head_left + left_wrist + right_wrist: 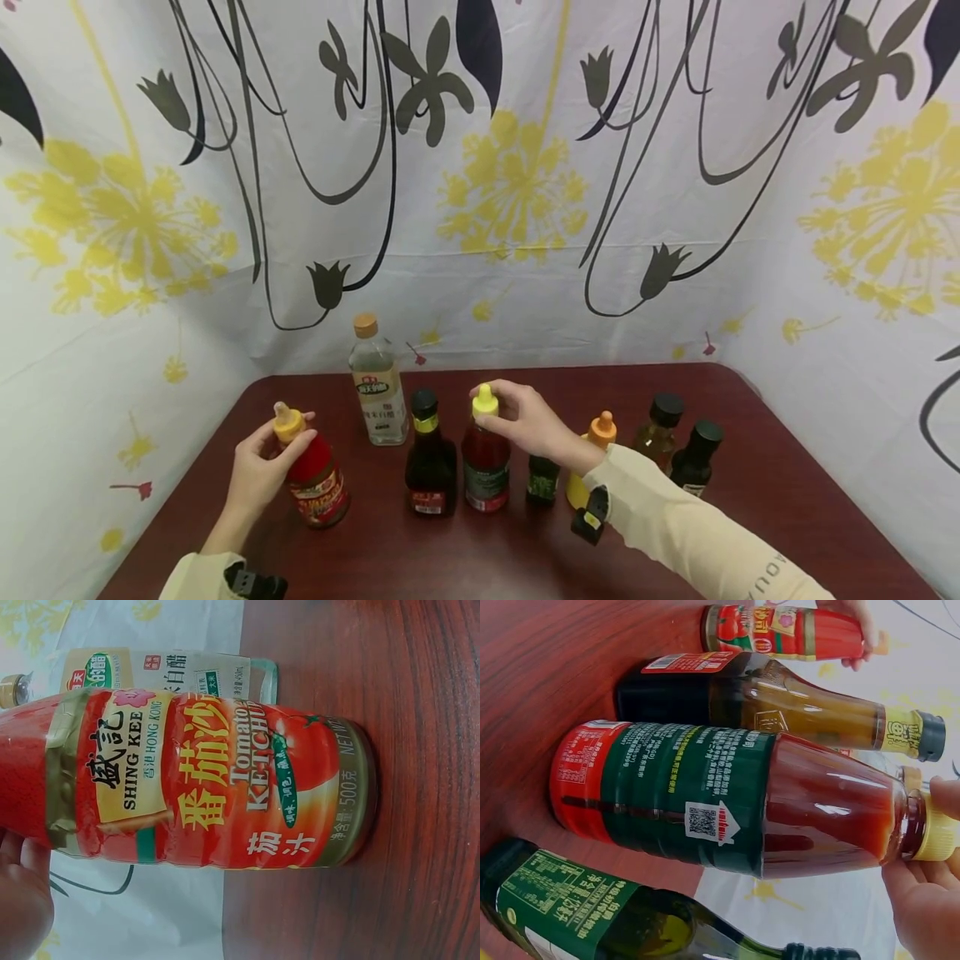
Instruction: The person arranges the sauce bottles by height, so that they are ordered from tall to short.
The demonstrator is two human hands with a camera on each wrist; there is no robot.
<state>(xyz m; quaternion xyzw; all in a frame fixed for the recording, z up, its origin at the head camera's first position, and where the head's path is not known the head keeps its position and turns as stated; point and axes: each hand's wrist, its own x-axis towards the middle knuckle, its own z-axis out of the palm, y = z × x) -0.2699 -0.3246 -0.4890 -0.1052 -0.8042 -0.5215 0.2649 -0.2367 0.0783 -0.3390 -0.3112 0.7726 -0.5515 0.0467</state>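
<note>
My left hand grips a red tomato ketchup bottle near its yellow cap. In the left wrist view the label of this ketchup bottle faces the camera, and the bottle's base is by the tabletop. With thumb and fingers, my right hand holds the yellow cap of a sauce bottle filled with red sauce. Its green and red label shows in the right wrist view, on the sauce bottle. It stands between a dark sauce bottle and a small green bottle.
A clear white vinegar bottle stands behind, at the left. Right of the green bottle is a yellow squeeze bottle with an orange cap, partly behind the right arm. Two black-capped bottles, one brown and one dark, stand farther right on the dark red table.
</note>
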